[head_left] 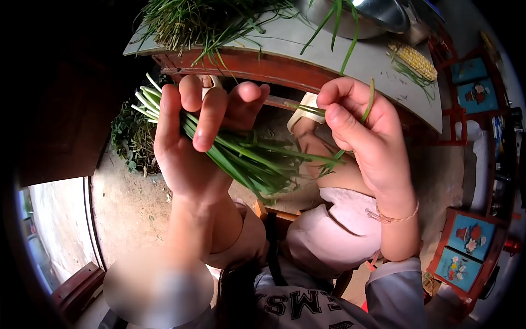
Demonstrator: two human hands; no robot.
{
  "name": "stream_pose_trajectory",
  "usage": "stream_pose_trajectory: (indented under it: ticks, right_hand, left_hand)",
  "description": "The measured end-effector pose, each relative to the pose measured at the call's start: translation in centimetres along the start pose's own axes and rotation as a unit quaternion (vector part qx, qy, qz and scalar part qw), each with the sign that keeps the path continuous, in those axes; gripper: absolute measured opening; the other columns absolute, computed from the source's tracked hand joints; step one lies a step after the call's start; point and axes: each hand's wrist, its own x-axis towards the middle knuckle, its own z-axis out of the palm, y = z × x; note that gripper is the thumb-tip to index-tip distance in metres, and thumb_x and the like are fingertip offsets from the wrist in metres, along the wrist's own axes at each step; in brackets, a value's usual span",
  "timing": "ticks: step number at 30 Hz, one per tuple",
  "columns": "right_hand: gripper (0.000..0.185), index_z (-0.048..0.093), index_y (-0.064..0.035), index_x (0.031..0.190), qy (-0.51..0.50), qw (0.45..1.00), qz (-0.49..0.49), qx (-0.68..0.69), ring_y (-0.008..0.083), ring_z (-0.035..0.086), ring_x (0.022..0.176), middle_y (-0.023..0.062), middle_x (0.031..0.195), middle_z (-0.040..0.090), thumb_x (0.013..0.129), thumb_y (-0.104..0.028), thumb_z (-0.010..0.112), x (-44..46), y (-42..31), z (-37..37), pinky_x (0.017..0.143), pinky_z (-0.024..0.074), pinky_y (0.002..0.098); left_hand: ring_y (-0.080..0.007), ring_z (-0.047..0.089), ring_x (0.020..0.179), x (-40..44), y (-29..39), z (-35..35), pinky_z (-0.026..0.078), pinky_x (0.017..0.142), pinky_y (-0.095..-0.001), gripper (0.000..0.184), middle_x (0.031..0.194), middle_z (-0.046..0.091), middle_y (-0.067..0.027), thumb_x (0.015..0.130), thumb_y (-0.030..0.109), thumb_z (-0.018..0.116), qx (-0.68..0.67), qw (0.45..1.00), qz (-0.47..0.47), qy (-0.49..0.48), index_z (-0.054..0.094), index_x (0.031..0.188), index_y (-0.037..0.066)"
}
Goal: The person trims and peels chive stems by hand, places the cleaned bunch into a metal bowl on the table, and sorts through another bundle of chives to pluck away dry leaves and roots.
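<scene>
My left hand [200, 126] is closed around a bunch of garlic chives [241, 159], held above my lap. The white stem ends stick out on the left, and the green blades fan down to the right. To the right, my right hand [364, 123] is raised with thumb and index finger pinched on a thin chive blade [368, 104]. Thin green tips also poke out to the left of these fingers. The two hands are apart, with the loose blade tips of the bunch between them.
A table [383, 71] with a red edge stands ahead, bearing a pile of grassy greens [186, 24], a metal bowl [378, 13] and a corn cob [413, 60]. Leafy greens [131, 134] lie on the floor at left. Painted cabinet panels [466, 236] line the right.
</scene>
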Motion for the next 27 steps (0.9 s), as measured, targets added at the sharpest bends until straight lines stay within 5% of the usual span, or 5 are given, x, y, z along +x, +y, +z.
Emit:
stream_pose_trajectory:
  ticks: [5, 9, 14, 21, 27]
  right_hand:
    - [0.007, 0.054, -0.0007, 0.084, -0.041, 0.998, -0.043, -0.011, -0.0002, 0.041, 0.064, -0.0027, 0.075, 0.051, 0.081, -0.007, 0.052, -0.3, -0.5, 0.7, 0.055, 0.0325, 0.0131]
    - [0.009, 0.056, -0.0010, 0.081, -0.135, 0.979, -0.099, -0.119, -0.0007, 0.034, 0.047, -0.0045, 0.052, 0.044, 0.078, -0.009, 0.059, -0.8, -0.2, 1.9, 0.042, 0.0258, 0.0167]
    - [0.010, 0.057, -0.0038, 0.070, -0.057, 0.951, -0.170, -0.252, 0.0042, 0.031, 0.038, -0.0004, 0.041, 0.037, 0.066, -0.007, 0.065, -0.7, 0.4, 3.2, 0.037, 0.0242, 0.0220]
    - [0.012, 0.052, -0.0038, 0.066, -0.078, 0.978, -0.056, -0.183, 0.0050, 0.034, 0.037, 0.0000, 0.041, 0.041, 0.068, -0.008, 0.063, -0.8, 1.2, 3.4, 0.037, 0.0252, 0.0227]
    - [0.010, 0.051, -0.0031, 0.068, -0.101, 0.971, -0.080, -0.204, 0.0036, 0.039, 0.039, -0.0002, 0.044, 0.045, 0.071, -0.005, 0.061, -0.3, 1.6, 3.4, 0.038, 0.0269, 0.0213]
  left_hand:
    - [-0.0301, 0.048, 0.100, -0.1, -0.3, 0.7, 0.024, 0.097, -0.0414, 0.039, 0.058, 0.045, -0.0034, 0.091, 0.035, 0.022, 0.048, 0.998, 0.010, 0.024, 0.045, 0.074, 0.009]
    - [-0.0296, 0.045, 0.103, -0.3, -0.9, 0.9, 0.025, 0.096, -0.0405, 0.039, 0.070, 0.050, -0.0065, 0.091, 0.036, 0.023, 0.061, 0.997, 0.019, 0.053, 0.045, 0.073, 0.009]
    - [-0.0299, 0.045, 0.098, -0.4, -1.3, 0.7, 0.028, 0.093, -0.0403, 0.044, 0.071, 0.052, -0.0107, 0.090, 0.039, 0.021, 0.169, 0.985, 0.025, 0.028, 0.042, 0.066, 0.009]
    - [-0.0308, 0.046, 0.095, -0.6, -1.5, 1.1, 0.039, 0.082, -0.0398, 0.050, 0.066, 0.051, -0.0142, 0.089, 0.047, 0.016, 0.171, 0.985, 0.017, 0.033, 0.032, 0.058, 0.010]
    - [-0.0306, 0.045, 0.098, -0.6, -1.3, 0.6, 0.037, 0.084, -0.0396, 0.050, 0.069, 0.050, -0.0134, 0.089, 0.047, 0.018, 0.207, 0.978, 0.029, 0.008, 0.031, 0.056, 0.011]
